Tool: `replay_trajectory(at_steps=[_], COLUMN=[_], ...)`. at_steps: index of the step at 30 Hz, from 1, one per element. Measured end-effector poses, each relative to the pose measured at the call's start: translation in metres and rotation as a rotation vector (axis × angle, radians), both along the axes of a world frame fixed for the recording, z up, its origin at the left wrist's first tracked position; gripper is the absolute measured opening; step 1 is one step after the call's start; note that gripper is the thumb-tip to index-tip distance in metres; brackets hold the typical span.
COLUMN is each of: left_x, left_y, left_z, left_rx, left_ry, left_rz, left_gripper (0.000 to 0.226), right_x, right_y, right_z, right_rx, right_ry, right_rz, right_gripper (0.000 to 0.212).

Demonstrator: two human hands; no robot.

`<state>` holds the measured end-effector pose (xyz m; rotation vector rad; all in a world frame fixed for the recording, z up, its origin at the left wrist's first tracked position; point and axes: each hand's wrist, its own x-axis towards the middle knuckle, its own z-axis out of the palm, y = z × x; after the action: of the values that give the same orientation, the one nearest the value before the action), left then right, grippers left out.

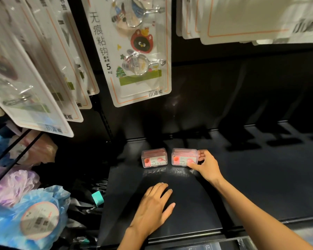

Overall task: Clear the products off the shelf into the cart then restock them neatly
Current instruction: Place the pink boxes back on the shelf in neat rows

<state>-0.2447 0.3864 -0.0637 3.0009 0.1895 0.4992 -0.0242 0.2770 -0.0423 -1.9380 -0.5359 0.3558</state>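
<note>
Two hands are seen over the dark shelf (242, 177). Nearest, at six o'clock, the left hand (152, 210) is laid flat on the shelf surface, fingers straight and loosely spread, nothing held. Further in, toward one o'clock of it, the right hand (205, 166) is placed against the right end of the right floss box (183, 157): the thumb is pressed on the front lower corner and the fingers are curled round the end, so the box is pinched narrowly. Just beside it, at nine o'clock, the left floss box (154, 158) is stood with a small gap between the two. Both boxes are set well back on the shelf, labels forward, so restocking is judged to be under way.

Risk is noted here: the grip is taken at one end only, so a push could swing the box askew or knock it into its neighbour, and the row would be spoiled. On the glossy shelf, sliding is likely.

Beyond, at twelve o'clock, hook packs (139, 51) are hung overhead; at eight o'clock, bagged goods (34, 213) are piled.
</note>
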Motion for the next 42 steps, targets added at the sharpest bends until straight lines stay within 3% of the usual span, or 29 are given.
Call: replay_trajectory(at_steps=[14,27,31,33,35,38,42], left_x=[-0.006,-0.007,-0.002,0.006,0.021,0.055,0.104], left_y=[-0.002,-0.004,-0.006,-0.015,-0.034,-0.086,-0.180], left_z=[-0.005,-0.002,0.003,0.006,0.010,0.028,0.043], left_rx=[-0.077,-0.120,-0.149,-0.186,-0.229,-0.237,-0.244], left_ry=[0.032,0.071,0.085,0.031,-0.056,-0.042,0.000], left_rz=[0.021,0.044,0.063,0.059,0.012,-0.092,-0.292], left_gripper=[0.044,0.045,0.045,0.045,0.044,0.046,0.049], right_x=[-0.002,-0.008,-0.013,-0.019,-0.026,-0.036,-0.055], right_y=[0.013,0.010,-0.024,-0.056,-0.097,-0.168,-0.276], right_z=[-0.016,-0.015,-0.006,-0.001,0.005,0.012,0.017], right_rx=[0.024,0.001,0.053,0.026,-0.093,-0.291,-0.411], right_ry=[-0.103,-0.095,-0.085,-0.183,-0.405,-0.713,-0.731], right_rz=[-0.065,-0.091,-0.172,-0.162,-0.116,-0.053,-0.175], right_gripper=[0.045,0.063,0.040,0.030,0.027,0.037,0.045])
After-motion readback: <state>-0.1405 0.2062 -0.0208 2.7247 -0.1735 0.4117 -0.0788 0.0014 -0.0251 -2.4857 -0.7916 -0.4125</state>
